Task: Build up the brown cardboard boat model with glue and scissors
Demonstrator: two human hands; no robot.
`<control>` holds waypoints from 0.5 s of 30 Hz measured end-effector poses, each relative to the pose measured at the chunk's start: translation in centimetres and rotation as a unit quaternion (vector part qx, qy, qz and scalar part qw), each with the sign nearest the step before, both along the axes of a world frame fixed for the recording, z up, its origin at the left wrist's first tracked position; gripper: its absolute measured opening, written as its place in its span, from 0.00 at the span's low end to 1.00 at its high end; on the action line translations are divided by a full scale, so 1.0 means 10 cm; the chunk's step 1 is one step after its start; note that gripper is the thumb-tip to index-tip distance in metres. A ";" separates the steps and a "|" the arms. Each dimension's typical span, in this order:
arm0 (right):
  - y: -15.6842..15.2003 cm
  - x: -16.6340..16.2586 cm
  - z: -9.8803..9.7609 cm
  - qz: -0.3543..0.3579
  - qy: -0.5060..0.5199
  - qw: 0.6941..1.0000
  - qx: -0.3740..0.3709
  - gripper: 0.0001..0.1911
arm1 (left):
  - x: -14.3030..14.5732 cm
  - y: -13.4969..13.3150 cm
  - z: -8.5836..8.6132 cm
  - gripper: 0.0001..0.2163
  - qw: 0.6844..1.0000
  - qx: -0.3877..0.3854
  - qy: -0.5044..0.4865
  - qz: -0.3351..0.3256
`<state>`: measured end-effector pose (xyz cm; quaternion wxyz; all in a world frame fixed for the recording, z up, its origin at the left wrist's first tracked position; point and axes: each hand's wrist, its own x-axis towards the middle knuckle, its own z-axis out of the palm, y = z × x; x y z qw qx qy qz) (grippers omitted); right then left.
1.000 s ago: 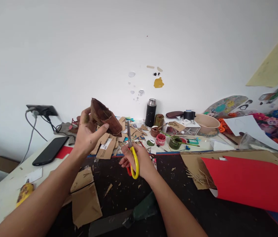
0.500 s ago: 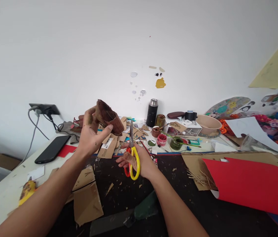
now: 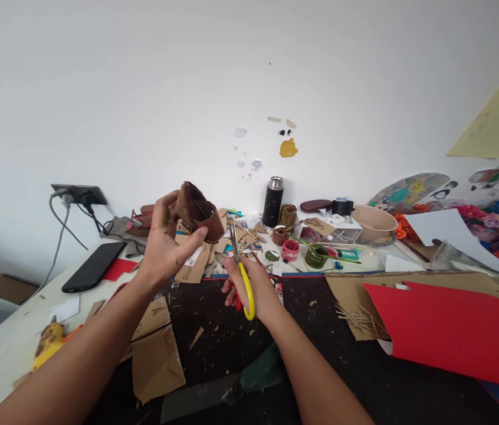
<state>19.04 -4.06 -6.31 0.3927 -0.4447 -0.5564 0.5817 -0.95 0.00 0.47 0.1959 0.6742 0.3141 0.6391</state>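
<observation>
My left hand (image 3: 167, 239) is wrapped around a brown hollow cardboard piece (image 3: 212, 223), its thumb along the front wall and the dark opening tilted up toward the right. Smears of paint or glue mark the hand. In my right hand (image 3: 253, 286) are scissors (image 3: 246, 284) with one yellow and one red handle. Their blades point up, close to the right side of the brown piece but apart from it. Cut cardboard scraps (image 3: 194, 265) lie on the table behind both hands.
A black flask (image 3: 273, 202) stands by the wall near jars of pink paint (image 3: 291, 250) and green paint (image 3: 317, 256). Red paper (image 3: 448, 330) lies at right, a black phone (image 3: 94, 267) and yellow glue gun (image 3: 49, 342) at left. A green-handled tool (image 3: 262, 370) lies in front.
The brown piece has shifted slightly right and turned, showing more of its opening. My right hand has closed more around the scissor handles, and the blades now lean a little left.
</observation>
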 end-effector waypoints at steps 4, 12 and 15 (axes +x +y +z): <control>0.00 -0.02 -0.02 0.006 -0.012 1.000 -0.003 0.32 | 0.02 -0.04 -0.02 0.34 1.000 -0.005 0.013 0.000; -0.05 -0.02 0.03 0.014 -0.027 0.999 0.017 0.33 | 0.10 -0.09 -0.03 0.31 0.998 -0.003 0.062 0.021; -0.05 -0.03 0.05 0.017 -0.031 0.999 0.012 0.34 | 0.11 -0.10 -0.02 0.31 0.997 0.000 0.069 0.021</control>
